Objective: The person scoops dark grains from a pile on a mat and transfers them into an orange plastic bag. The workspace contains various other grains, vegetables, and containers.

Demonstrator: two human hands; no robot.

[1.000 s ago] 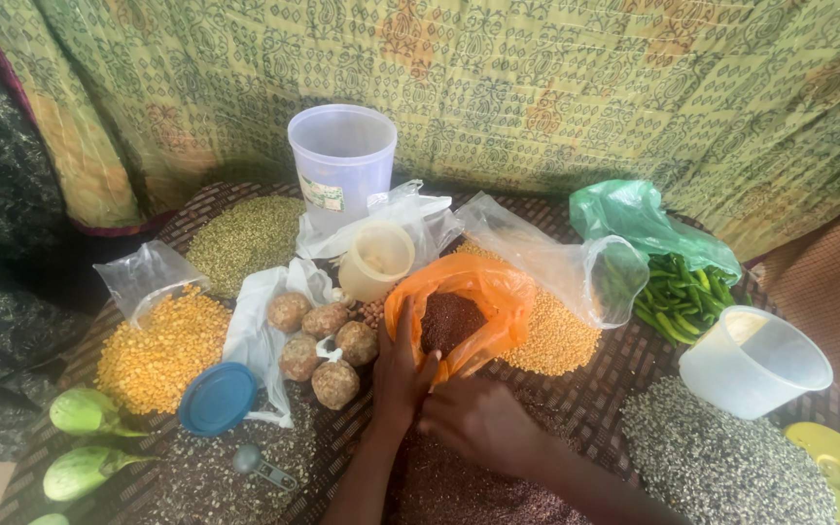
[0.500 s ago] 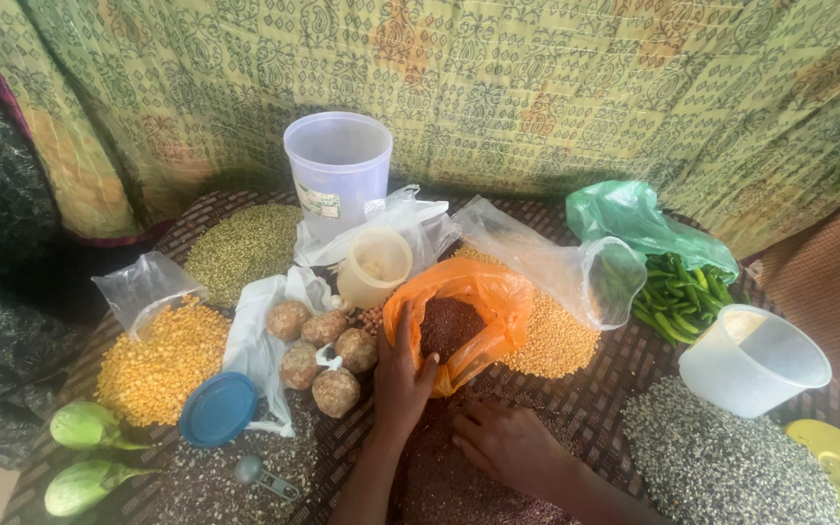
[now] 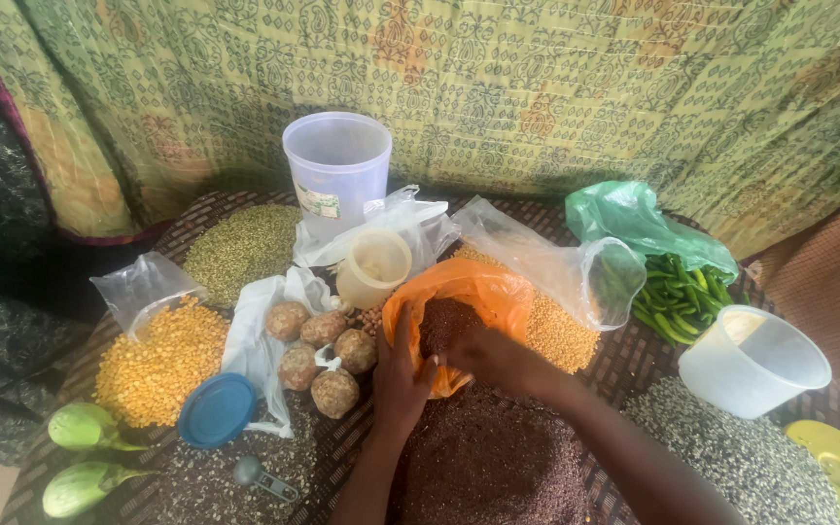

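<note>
An orange plastic bag [image 3: 483,289] lies open on its side in the middle of the mat, with dark reddish-brown grain [image 3: 446,321] inside. My left hand [image 3: 398,374] grips the bag's near left edge and holds the mouth open. My right hand [image 3: 498,358] is at the bag's mouth, fingers curled at the grain there. A large heap of the same dark grain [image 3: 491,457] lies on the mat just below both hands.
Around are yellow split lentils [image 3: 156,360], green grain [image 3: 242,243], several brown round balls [image 3: 321,350], a blue lid [image 3: 217,409], a tall clear tub [image 3: 336,168], a small cream cup [image 3: 373,266], green chillies [image 3: 681,292], a white tub [image 3: 752,361], speckled grain [image 3: 731,465] and green brinjals [image 3: 87,426].
My right hand moved up from the dark heap to the mouth of the orange bag. My left hand stayed on the bag's edge.
</note>
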